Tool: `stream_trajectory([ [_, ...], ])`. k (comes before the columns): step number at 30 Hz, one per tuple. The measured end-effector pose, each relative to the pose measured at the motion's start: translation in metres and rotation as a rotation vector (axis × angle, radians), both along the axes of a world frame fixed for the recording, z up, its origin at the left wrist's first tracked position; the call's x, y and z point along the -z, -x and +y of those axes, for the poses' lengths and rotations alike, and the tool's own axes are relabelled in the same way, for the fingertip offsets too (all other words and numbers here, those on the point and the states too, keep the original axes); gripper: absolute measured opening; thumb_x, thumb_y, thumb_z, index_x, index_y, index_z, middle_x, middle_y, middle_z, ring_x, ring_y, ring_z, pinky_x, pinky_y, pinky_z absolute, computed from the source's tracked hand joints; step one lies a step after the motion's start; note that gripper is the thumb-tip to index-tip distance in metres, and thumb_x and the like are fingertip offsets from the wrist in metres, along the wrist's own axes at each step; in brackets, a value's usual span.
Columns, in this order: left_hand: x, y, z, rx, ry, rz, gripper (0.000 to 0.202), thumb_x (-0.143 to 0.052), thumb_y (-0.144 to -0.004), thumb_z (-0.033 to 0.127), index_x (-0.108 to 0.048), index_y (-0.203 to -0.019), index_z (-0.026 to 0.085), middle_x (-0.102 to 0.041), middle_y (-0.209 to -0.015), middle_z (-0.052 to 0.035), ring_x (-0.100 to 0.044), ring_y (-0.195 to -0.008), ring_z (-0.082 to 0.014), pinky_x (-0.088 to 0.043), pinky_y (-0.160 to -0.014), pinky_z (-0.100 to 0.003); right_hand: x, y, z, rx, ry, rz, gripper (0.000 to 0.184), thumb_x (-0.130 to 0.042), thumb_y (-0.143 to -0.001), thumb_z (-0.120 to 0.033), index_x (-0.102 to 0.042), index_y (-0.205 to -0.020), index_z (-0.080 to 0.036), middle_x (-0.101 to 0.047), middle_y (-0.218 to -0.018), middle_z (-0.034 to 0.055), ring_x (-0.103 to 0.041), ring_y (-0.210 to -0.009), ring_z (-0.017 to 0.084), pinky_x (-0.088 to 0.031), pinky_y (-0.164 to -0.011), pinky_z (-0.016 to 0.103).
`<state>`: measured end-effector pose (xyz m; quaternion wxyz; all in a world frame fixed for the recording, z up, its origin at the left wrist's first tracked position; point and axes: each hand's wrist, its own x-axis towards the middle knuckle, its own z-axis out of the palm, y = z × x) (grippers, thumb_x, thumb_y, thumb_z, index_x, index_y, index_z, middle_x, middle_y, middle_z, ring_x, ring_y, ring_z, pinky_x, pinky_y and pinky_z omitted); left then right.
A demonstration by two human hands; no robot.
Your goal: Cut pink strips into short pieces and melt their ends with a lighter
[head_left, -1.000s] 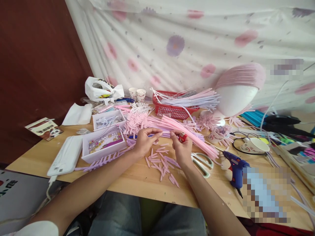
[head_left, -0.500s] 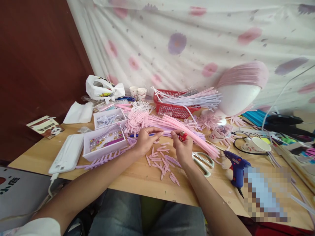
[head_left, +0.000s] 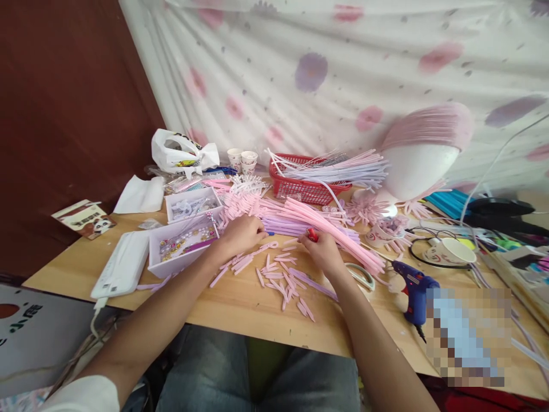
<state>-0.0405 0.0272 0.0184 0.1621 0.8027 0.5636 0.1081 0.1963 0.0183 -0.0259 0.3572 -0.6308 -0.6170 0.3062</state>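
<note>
My left hand (head_left: 241,233) rests palm down, fingers curled, on the pile of pink and purple pipe-cleaner stems (head_left: 300,220) at the middle of the wooden table (head_left: 240,312); what its fingers hold is hidden. My right hand (head_left: 321,252) is closed round a small red object (head_left: 312,235), perhaps a lighter, beside the same stems. Several short pink cut pieces (head_left: 278,277) lie scattered just in front of both hands.
White trays of beads (head_left: 182,245) and a white flat box (head_left: 122,263) sit at left. A red basket (head_left: 300,186) of stems and a white foam head (head_left: 418,166) stand behind. Scissors (head_left: 360,277) and a blue glue gun (head_left: 414,286) lie at right, with cups and cables beyond.
Both hands have dropped from a raised pinch down and away onto the stem pile. The left hand moved left and forward; the view shifted slightly.
</note>
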Motion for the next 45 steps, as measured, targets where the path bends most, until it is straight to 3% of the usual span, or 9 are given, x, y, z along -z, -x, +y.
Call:
stream_trajectory([
  [4, -0.010, 0.004, -0.006, 0.025, 0.008, 0.084, 0.028, -0.059, -0.087, 0.034, -0.075, -0.071, 0.019, -0.072, -0.071, -0.0083, -0.060, -0.064, -0.0205, -0.028, -0.057, -0.030, 0.000, 0.004, -0.002, 0.031, 0.021, -0.147, 0.032, -0.056, -0.070, -0.042, -0.036, -0.054, -0.023, -0.029, -0.053, -0.0045, -0.029, -0.056, 0.012, -0.022, -0.055, 0.029],
  [10, -0.026, 0.013, -0.019, 0.157, 0.143, 0.167, 0.014, -0.073, -0.074, 0.031, -0.072, -0.065, 0.020, -0.068, -0.063, -0.0030, -0.058, -0.058, -0.0177, -0.027, -0.056, -0.029, -0.007, 0.006, -0.005, 0.118, -0.177, -0.140, 0.035, -0.055, -0.075, -0.042, -0.033, -0.056, -0.024, -0.028, -0.053, -0.0044, -0.027, -0.057, 0.012, -0.021, -0.054, 0.029],
  [15, -0.023, -0.007, -0.030, 0.178, 0.045, 0.262, 0.027, -0.060, -0.087, 0.030, -0.071, -0.066, 0.017, -0.069, -0.067, -0.0095, -0.062, -0.063, -0.0210, -0.032, -0.056, -0.029, -0.009, 0.008, -0.007, 0.115, -0.196, -0.114, 0.037, -0.053, -0.078, -0.044, -0.030, -0.057, -0.024, -0.026, -0.055, -0.0044, -0.026, -0.058, 0.012, -0.021, -0.055, 0.029],
  [20, -0.024, -0.008, -0.035, 0.165, 0.086, 0.383, 0.009, -0.064, -0.076, 0.015, -0.073, -0.075, 0.015, -0.071, -0.072, -0.0121, -0.069, -0.074, -0.0263, -0.043, -0.064, -0.030, -0.009, 0.007, -0.007, 0.110, -0.201, -0.091, 0.037, -0.054, -0.078, -0.043, -0.030, -0.058, -0.024, -0.026, -0.055, -0.0047, -0.026, -0.058, 0.012, -0.021, -0.056, 0.029],
  [24, -0.023, 0.001, -0.035, 0.164, 0.130, 0.451, 0.016, -0.064, -0.072, 0.007, -0.075, -0.080, 0.015, -0.072, -0.073, -0.0130, -0.071, -0.080, -0.0301, -0.047, -0.069, -0.033, -0.010, 0.007, -0.008, 0.120, -0.208, -0.077, 0.037, -0.052, -0.080, -0.042, -0.029, -0.058, -0.024, -0.026, -0.055, -0.0049, -0.025, -0.058, 0.012, -0.021, -0.056, 0.029],
  [31, -0.024, 0.008, -0.030, 0.204, 0.138, 0.321, 0.017, -0.058, -0.077, 0.009, -0.072, -0.079, 0.017, -0.073, -0.081, -0.0098, -0.067, -0.076, -0.0236, -0.039, -0.063, -0.029, -0.009, 0.008, -0.008, 0.103, -0.216, -0.066, 0.037, -0.052, -0.081, -0.043, -0.030, -0.058, -0.024, -0.026, -0.055, -0.0049, -0.025, -0.059, 0.012, -0.021, -0.056, 0.029],
  [38, -0.034, 0.025, -0.014, 0.224, 0.123, -0.022, 0.019, -0.051, -0.087, 0.022, -0.069, -0.083, 0.018, -0.071, -0.078, -0.0035, -0.061, -0.068, -0.0167, -0.038, -0.064, -0.027, -0.004, 0.010, -0.009, 0.080, -0.229, -0.071, 0.040, -0.053, -0.083, -0.043, -0.030, -0.057, -0.023, -0.027, -0.057, -0.0048, -0.027, -0.058, 0.012, -0.020, -0.057, 0.029],
  [43, -0.016, 0.016, -0.001, 0.128, 0.120, -0.361, 0.016, -0.056, -0.086, 0.026, -0.069, -0.085, 0.017, -0.073, -0.079, -0.0033, -0.065, -0.072, -0.0172, -0.044, -0.068, -0.026, -0.008, 0.019, -0.015, -0.003, -0.178, 0.005, 0.038, -0.056, -0.084, -0.044, -0.035, -0.060, -0.022, -0.030, -0.060, -0.0048, -0.029, -0.060, 0.012, -0.023, -0.057, 0.028],
  [45, -0.007, 0.012, 0.003, 0.108, 0.135, -0.389, 0.014, -0.057, -0.085, 0.024, -0.070, -0.085, 0.017, -0.074, -0.079, -0.0034, -0.066, -0.074, -0.0174, -0.045, -0.069, -0.026, -0.010, 0.021, -0.017, -0.039, -0.179, 0.020, 0.039, -0.057, -0.084, -0.044, -0.035, -0.060, -0.022, -0.030, -0.060, -0.0049, -0.029, -0.060, 0.012, -0.023, -0.057, 0.028],
])
